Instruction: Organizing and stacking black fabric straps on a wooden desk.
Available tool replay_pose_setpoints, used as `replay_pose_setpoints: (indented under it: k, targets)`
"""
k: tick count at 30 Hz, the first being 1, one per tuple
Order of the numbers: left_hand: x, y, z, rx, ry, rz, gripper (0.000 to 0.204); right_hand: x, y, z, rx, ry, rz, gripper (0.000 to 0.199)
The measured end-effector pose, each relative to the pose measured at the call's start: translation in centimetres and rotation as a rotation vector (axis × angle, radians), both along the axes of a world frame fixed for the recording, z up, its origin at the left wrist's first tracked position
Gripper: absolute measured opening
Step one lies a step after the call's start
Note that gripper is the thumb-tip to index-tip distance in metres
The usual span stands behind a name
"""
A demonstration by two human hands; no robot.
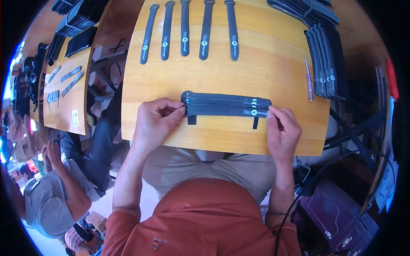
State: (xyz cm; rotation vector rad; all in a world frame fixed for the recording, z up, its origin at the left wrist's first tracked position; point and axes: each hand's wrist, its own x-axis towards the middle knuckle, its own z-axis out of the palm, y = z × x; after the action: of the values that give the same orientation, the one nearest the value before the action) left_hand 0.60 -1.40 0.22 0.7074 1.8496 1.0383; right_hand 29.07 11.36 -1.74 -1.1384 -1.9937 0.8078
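Note:
A small stack of dark grey storage straps [226, 105] lies crosswise near the table's front edge, its layers fanned so several edges show. White print marks the right end of each. My left hand [160, 121] pinches the stack's left end between thumb and forefinger. At the other end, my right hand [283, 128] grips the straps' tip with thumb and fingers. Two short black tabs, a left one [192, 120] and a right one [255, 123], stick out below the stack. Farther off, several single straps [185, 30] lie side by side in a row, pointing away from me.
At the right edge rests a bundle of straps [326, 64], with another banded bundle [305, 10] behind it. A slim screwdriver [309, 81] lies beside them. On the left, a second table [68, 104] carries more straps, and a person [60, 187] sits there. Purple drawers [337, 213] stand lower right.

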Motion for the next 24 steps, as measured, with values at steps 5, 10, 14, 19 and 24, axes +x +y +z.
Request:
replay_pose_setpoints:
  k: [5,10,14,19,24]
  targets:
    - [-0.13,-0.1,-0.04,0.008,-0.007,-0.012,0.011,0.16,0.13,0.0,-0.012,-0.031,0.012,0.01]
    - [0.11,0.05,0.32,0.01,-0.001,-0.018,0.011,0.04,0.02,0.1,-0.028,-0.035,-0.007,0.009]
    - [0.2,0.05,0.1,0.014,0.009,-0.012,0.011,0.21,0.19,0.0,-0.008,-0.034,0.005,0.009]
    - [0.14,-0.14,-0.36,0.015,0.019,-0.005,0.011,0.22,0.17,-0.16,-0.002,-0.016,0.007,0.01]
    - [0.22,-0.13,-0.19,0.001,0.022,0.018,0.01,0.2,0.13,-0.29,-0.006,-0.013,0.003,0.01]
